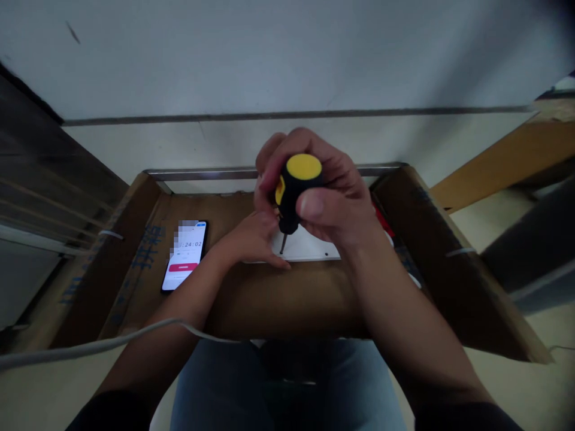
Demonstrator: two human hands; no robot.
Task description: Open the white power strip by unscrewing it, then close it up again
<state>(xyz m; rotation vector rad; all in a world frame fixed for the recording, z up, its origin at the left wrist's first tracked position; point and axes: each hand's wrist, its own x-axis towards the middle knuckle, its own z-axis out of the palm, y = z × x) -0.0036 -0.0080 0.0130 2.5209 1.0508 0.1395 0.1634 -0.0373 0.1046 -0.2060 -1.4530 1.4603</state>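
My right hand [330,191] is closed round a stubby screwdriver [291,185] with a black and yellow handle. The screwdriver stands nearly upright, its metal shaft pointing down at a dark spot near the front edge of a white panel [309,248]. Whether the tip sits in a screw is too small to tell. On the panel's left part, my left hand [254,236] holds it, thumb along the near edge. The other fingers are partly hidden behind my right hand. Another small dark hole or screw [326,254] shows farther right on the panel.
A phone [185,257] showing a timer lies left of my left forearm. Cardboard [287,299] covers the work surface, with raised cardboard sides [467,263]. A red object [383,220] is partly hidden behind my right wrist. A pale cable [112,341] crosses the lower left.
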